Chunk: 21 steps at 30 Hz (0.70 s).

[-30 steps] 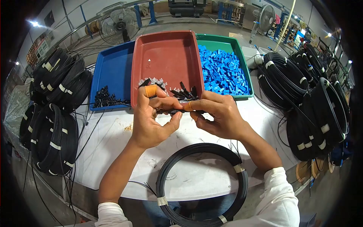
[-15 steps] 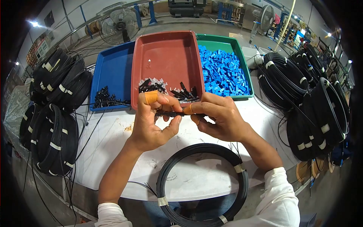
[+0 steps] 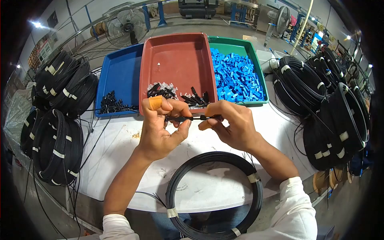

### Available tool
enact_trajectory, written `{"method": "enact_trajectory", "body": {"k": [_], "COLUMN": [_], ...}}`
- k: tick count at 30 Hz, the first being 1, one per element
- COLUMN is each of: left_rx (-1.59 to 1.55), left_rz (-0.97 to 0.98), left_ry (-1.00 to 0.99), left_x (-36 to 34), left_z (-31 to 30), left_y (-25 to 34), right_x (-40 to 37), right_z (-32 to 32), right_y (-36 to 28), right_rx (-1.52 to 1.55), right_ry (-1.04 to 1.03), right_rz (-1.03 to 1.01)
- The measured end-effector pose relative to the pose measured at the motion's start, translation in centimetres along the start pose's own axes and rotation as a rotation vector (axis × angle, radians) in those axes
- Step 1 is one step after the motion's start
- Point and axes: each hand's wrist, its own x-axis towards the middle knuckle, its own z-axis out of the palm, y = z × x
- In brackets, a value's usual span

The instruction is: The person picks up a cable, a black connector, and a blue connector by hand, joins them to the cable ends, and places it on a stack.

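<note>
Left grip (image 3: 157, 134) and right grip (image 3: 237, 125) pinch illegibly small black parts (image 3: 203, 117).

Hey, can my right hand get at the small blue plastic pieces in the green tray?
Probably yes: the small bright blue rectangular pieces lie largely uncovered, and the right hand is close to the shallow green plastic tray. It pinches a small black part, though, which it would likely release first.

Nothing legible anywhere we look: the pale bands (image 3: 58, 154) on the cable coils (image 3: 75, 150) left and right of the red tray (image 3: 176, 58) show no readable letter or number, and the marks on the pale panel (image 3: 44, 52) far behind it to the left are too small to read.
</note>
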Motion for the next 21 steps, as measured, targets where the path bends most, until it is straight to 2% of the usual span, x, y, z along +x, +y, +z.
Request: {"method": "enact_trajectory", "body": {"k": [9, 15, 21], "left_rx": [-0.025, -0.018, 0.052], "left_rz": [-0.012, -0.054, -0.007], "left_ry": [-0.047, -0.059, -0.126], "left_x": [-0.1, -0.1, -0.2], "left_z": [0.0, 0.2, -0.2], "left_y": [0.2, 0.3, -0.1], "right_x": [0.1, -0.2, -0.3], "right_z": [0.5, 0.9, 0.9], "right_y": [0.3, 0.9, 0.4], "right_rx": [-0.146, -0.041, -0.143], "right_ry": [0.076, 0.064, 0.091], "right_rz": [-0.172, -0.156, -0.222]}}
